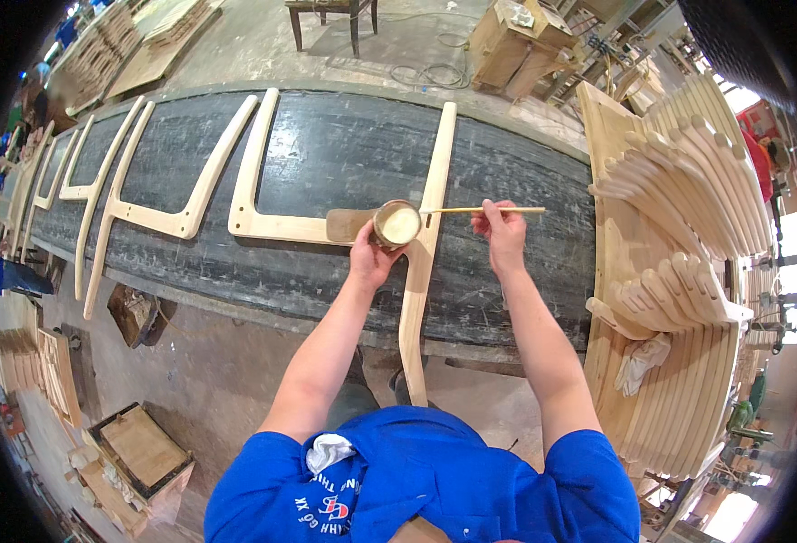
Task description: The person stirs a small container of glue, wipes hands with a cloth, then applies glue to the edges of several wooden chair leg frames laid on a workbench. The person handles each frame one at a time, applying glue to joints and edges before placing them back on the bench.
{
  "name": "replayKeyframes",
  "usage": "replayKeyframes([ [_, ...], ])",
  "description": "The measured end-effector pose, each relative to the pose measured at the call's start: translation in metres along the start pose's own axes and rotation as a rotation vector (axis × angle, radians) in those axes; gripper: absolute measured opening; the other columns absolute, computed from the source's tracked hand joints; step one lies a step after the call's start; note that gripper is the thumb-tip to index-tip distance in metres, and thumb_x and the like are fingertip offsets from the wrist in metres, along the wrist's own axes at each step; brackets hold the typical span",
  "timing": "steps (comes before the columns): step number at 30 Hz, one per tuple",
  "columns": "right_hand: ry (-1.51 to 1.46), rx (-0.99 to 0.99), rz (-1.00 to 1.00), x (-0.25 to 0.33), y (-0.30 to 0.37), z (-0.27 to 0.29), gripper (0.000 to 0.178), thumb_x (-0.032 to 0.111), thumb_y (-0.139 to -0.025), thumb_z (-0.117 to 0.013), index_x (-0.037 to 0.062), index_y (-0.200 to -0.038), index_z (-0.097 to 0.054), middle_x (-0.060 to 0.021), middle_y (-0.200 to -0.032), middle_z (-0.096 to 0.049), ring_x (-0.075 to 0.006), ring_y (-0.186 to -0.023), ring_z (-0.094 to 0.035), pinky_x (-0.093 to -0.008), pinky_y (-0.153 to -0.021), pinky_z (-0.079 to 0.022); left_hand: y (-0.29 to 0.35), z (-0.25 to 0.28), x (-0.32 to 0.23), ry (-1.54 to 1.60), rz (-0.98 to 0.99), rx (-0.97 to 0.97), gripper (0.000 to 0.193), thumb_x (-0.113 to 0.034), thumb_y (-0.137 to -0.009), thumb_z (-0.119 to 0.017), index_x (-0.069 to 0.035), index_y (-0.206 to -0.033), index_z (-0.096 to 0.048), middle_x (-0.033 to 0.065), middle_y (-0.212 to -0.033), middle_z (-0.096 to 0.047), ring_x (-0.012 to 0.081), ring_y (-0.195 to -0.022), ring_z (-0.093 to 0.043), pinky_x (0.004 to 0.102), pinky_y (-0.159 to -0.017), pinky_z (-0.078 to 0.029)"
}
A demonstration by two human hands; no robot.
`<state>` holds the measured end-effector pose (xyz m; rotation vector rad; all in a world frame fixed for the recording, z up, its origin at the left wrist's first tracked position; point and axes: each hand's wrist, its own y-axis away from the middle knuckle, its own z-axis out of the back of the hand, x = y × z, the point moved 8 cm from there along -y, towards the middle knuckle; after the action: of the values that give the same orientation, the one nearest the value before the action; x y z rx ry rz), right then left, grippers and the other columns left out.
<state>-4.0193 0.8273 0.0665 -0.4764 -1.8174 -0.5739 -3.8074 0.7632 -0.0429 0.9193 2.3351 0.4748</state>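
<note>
My left hand (377, 257) is closed around a small round cup (398, 223) of pale cream-coloured liquid or paste. A flat brown piece (348, 226) shows just left of the cup, over the wooden crossbar; whether it joins the cup I cannot tell. In my right hand (504, 233) a thin wooden stick (521, 210) is pinched, lying nearly level. Its left tip is at the wooden chair-side frame (441, 163), by a small dark hole where crossbar and long leg meet. This frame lies on the dark tabletop (344, 145), its long leg reaching past the near edge toward me.
Several similar wooden frames (190, 195) lie leftward along the table. Curved wooden parts (688, 190) are stacked at the right, with a white glove or cloth (643, 362) on them. A dark-rimmed box (142, 451) stands lower left; a wooden cabinet (518, 45) stands beyond the table.
</note>
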Motion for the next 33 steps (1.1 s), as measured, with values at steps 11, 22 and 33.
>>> replayKeyframes([
  [11,0.941,0.267,0.409,-0.008,-0.020,-0.040,0.019,0.018,-0.083,-0.062,0.0019,-0.079,-0.053,-0.0123,-0.064,-0.054,-0.0241,-0.056,-0.054,-0.0329,-0.056,-0.044,0.043,0.061,-0.035,0.020,-0.052,-0.016,0.042,-0.036,-0.094,-0.034,-0.009,-0.124,-0.047,0.0094,-0.122,-0.054,0.0273,-0.112,-0.052,0.0468,-0.092,-0.045],
  [22,1.031,0.461,0.355,-0.038,-0.017,-0.065,0.018,0.016,-0.083,-0.060,0.0010,-0.077,-0.052,-0.0174,-0.071,-0.057,-0.0336,-0.068,-0.059,-0.0391,-0.059,-0.046,0.060,0.077,-0.043,0.078,-0.072,-0.036,0.042,-0.034,-0.094,-0.035,-0.007,-0.123,-0.047,0.0105,-0.120,-0.055,0.0267,-0.108,-0.055,0.0443,-0.088,-0.049],
  [33,1.006,0.386,0.171,-0.045,-0.046,-0.046,0.022,0.023,-0.083,-0.062,0.0025,-0.077,-0.056,-0.0111,-0.061,-0.055,-0.0213,-0.055,-0.053,-0.0335,-0.055,-0.043,0.054,0.078,-0.044,0.051,-0.038,0.024,0.044,-0.035,-0.093,-0.032,-0.009,-0.125,-0.046,0.0098,-0.122,-0.054,0.0271,-0.110,-0.054,0.0455,-0.090,-0.048],
])
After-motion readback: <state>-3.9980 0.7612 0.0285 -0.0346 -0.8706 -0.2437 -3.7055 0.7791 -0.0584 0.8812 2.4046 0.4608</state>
